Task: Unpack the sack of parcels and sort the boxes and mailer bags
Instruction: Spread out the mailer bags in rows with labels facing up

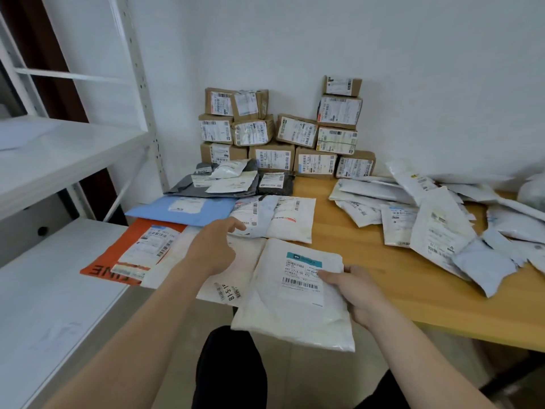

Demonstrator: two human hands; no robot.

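Plain white wall [383, 39] behind — evenly lit. Wooden table [413, 296] against it. White metal shelving unit [73, 149] at left, perforated upright — pale floor [309, 379] under table edge.

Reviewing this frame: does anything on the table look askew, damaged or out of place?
Nothing looks damaged or spilled. The white mailers on the right lie in a loose, overlapping heap. The orange mailer overhangs the table's left edge. One cardboard box in the stack sits tilted.
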